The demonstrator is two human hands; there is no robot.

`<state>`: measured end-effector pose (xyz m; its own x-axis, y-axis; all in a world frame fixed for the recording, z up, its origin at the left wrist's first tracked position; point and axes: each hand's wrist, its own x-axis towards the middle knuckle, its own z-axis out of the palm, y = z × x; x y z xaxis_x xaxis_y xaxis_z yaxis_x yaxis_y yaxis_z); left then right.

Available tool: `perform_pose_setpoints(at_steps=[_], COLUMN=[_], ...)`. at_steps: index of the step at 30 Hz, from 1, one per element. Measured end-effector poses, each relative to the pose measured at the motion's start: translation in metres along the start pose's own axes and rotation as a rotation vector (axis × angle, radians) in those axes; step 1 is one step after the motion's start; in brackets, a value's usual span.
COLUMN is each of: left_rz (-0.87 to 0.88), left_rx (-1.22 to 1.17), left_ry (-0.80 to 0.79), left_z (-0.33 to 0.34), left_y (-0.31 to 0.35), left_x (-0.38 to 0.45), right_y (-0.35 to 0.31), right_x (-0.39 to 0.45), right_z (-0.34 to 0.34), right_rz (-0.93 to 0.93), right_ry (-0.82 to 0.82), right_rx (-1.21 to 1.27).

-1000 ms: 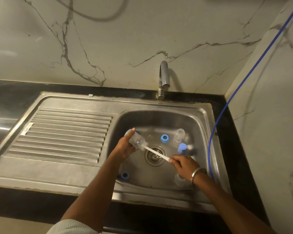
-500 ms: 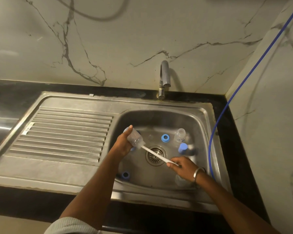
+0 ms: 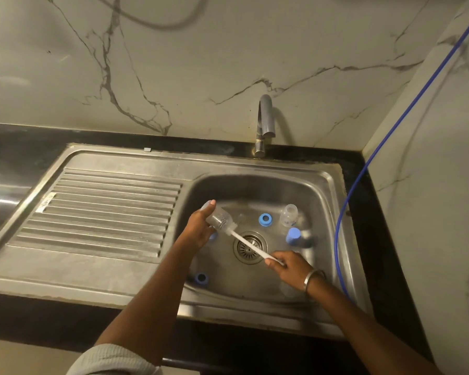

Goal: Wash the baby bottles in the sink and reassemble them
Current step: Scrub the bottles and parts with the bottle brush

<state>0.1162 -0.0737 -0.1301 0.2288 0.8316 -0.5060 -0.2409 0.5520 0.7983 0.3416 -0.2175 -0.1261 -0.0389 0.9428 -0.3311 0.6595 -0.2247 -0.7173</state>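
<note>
While the left hand grips a clear baby bottle tilted over the left side of the sink basin, mouth pointing down-right, the right hand pinches the near end of a white brush handle; the far end runs into the bottle mouth. Both grips are closed on their items: left fingers wrapped around the bottle body, thumb up near its base; right fingers curled on the handle. The handle crosses above the drain

In the basin: a blue ring lying flat behind the drain, a second clear bottle upright at back right, a blue cap just in front of it, another blue ring at the front-left corner. Something blue sits partly hidden under the left hand, probably another ring, can't tell

Metal bangle on the right wrist. Tap stands behind the basin, drainboard to the left, blue hose running down the right wall onto the black counter
</note>
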Motion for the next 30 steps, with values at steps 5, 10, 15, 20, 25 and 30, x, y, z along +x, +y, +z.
perform_pose_setpoints(at_steps=[5,10,15,20,25,30], left_rz=[-0.019,-0.017,-0.002,0.009,-0.031,0.007], left_rx=[-0.147,-0.18,-0.135,-0.079,-0.127,-0.063], left_ry=[-0.018,0.0,0.049,0.042,0.024,0.033], left_z=[0.0,0.002,0.003,0.003,0.004,0.013], left_y=[0.005,0.01,0.006,0.006,0.007,0.008], left_x=[0.0,0.0,0.005,0.005,0.001,0.002], right_y=[-0.002,-0.008,-0.013,-0.012,-0.004,-0.009], right_x=[-0.002,-0.004,-0.001,-0.003,0.003,0.004], right_z=[-0.008,0.008,0.016,0.001,-0.006,0.007], right_rz=[-0.03,0.079,0.106,0.004,-0.012,0.077], right_ry=[0.019,0.083,0.064,0.025,0.063,0.088], right_rx=[0.134,0.259,0.133,0.061,0.1,0.042])
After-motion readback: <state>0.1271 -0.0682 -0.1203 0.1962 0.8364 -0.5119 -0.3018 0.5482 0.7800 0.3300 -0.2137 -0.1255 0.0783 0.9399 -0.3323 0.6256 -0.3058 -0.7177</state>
